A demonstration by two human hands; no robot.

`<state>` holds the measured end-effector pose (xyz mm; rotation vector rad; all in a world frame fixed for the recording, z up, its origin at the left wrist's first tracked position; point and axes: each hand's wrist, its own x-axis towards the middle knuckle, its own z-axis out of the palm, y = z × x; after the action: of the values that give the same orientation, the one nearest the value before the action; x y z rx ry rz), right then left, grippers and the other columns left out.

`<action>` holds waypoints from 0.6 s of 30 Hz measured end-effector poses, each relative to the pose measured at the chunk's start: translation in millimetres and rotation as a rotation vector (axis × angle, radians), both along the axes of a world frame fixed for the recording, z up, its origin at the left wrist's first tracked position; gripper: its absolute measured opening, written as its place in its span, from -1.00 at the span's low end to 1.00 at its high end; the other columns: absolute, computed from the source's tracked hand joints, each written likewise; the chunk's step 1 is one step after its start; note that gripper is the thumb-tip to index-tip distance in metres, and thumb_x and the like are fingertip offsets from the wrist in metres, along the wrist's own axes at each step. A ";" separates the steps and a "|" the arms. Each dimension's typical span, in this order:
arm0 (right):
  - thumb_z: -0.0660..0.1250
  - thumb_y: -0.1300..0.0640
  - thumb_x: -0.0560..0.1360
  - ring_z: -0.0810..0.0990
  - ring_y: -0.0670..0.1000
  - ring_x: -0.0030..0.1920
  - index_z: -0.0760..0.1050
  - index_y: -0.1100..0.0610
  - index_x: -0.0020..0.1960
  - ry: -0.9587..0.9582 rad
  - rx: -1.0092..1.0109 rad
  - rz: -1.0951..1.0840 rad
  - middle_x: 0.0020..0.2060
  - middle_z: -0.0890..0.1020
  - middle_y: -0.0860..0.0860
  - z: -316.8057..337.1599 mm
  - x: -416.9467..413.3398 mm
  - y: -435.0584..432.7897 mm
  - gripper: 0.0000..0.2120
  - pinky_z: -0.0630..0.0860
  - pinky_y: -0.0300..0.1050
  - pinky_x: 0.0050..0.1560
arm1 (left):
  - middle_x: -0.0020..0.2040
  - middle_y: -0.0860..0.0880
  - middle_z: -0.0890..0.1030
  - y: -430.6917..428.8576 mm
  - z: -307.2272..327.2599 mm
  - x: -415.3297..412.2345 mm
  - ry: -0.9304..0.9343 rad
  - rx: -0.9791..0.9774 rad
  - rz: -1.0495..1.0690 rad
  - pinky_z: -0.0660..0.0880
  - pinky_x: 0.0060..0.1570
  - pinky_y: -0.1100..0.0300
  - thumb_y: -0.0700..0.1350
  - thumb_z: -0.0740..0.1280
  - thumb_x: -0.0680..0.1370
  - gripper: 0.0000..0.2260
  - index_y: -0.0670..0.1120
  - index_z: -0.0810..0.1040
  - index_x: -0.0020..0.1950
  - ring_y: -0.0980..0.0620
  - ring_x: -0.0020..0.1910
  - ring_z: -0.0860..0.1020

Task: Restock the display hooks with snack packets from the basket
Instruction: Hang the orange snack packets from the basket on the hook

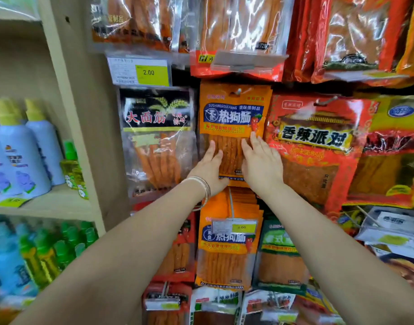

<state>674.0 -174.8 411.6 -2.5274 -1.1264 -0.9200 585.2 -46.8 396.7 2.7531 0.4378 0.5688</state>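
Far to my left stood the wooden shelf (pixel 49 202) with its spray bottles (pixel 21 160), which had no part in the job. Next along the display hung the black packet (pixel 156 137), just beside the one I was working on.

My left hand (pixel 210 167) lay flat on the lower left of the orange packet (pixel 234 113), fingers straight and pressing on the clear window, with bangles (pixel 202 187) at the wrist. The orange packet hung on its hook (pixel 237 91), with the tip of the hook poking out through the hole at the top. My right hand (pixel 262 165) was flat against the packet's lower right in the same way, fingers spread. Neither hand held anything. To the right, the red packet (pixel 313 148) touched or slightly overlapped the orange one's edge.

As I judged it, the step was seating this packet back along the hook. To do that well, I should push evenly with both palms so the packet slid straight and did not twist. I should keep the pressure low and gentle so the hole did not tear. I should also check that its right edge sat clear of the red packet. Below, the lower stack of orange packets (pixel 227 249) looked full. The basket was out of view.
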 end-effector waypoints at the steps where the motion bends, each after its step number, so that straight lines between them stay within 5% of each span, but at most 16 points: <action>1: 0.14 0.07 0.59 0.21 0.09 0.47 0.18 0.06 0.51 0.035 0.059 0.043 0.51 0.19 0.11 0.7 -5.9 -3.3 -0.50 0.18 0.05 0.38 | 0.54 -0.03 -0.23 -2.9 1.0 -4.5 -0.021 -0.040 -0.018 0.15 0.44 0.13 0.00 0.31 0.51 -0.29 -0.06 0.01 0.54 -0.03 0.51 0.06; 3: 0.19 0.02 0.55 0.42 0.13 0.31 0.36 0.03 0.40 0.086 0.229 0.153 0.33 0.48 0.08 -4.6 -18.9 -11.4 -0.58 0.33 0.06 0.24 | 0.55 -0.08 -0.02 -9.2 -1.3 -20.7 -0.081 -0.120 -0.061 0.06 0.41 0.26 -0.04 0.31 0.52 -0.40 -0.07 0.18 0.51 0.01 0.51 0.08; 7: 0.31 0.06 0.49 0.57 0.07 -0.03 0.52 0.06 0.19 0.274 0.490 0.371 0.01 0.59 0.01 -32.4 -60.4 -19.7 -0.72 0.49 -0.01 -0.01 | 0.21 -0.06 0.52 -18.5 -33.3 -81.7 -0.273 -0.226 -0.094 0.31 0.18 0.36 -0.18 0.33 0.51 -0.71 -0.09 0.55 0.23 0.03 0.17 0.50; 12: 0.30 0.01 0.44 0.44 -0.10 -0.28 0.50 0.00 0.05 0.532 0.554 0.515 -0.27 0.45 -0.18 -99.4 -138.6 -3.9 -0.80 0.32 -0.23 -0.23 | -0.02 0.01 0.55 0.2 -112.8 -188.4 -0.298 -0.390 0.078 0.36 -0.03 0.42 -0.29 0.34 0.50 -0.80 -0.14 0.62 0.09 0.12 -0.08 0.49; 18: 0.37 0.16 0.47 0.55 0.01 -0.17 0.45 -0.02 0.08 0.926 0.262 0.604 -0.12 0.54 -0.01 -213.0 -256.4 43.4 -0.77 0.49 -0.08 -0.07 | 0.02 -0.11 0.59 55.9 -233.6 -337.7 0.029 -0.740 0.433 0.40 -0.23 0.41 -0.24 0.29 0.54 -0.77 -0.15 0.55 0.19 0.02 -0.16 0.57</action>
<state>417.6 -131.4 198.7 -1.8206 -1.1860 0.2407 247.5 9.0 163.1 1.9634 1.0272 0.3557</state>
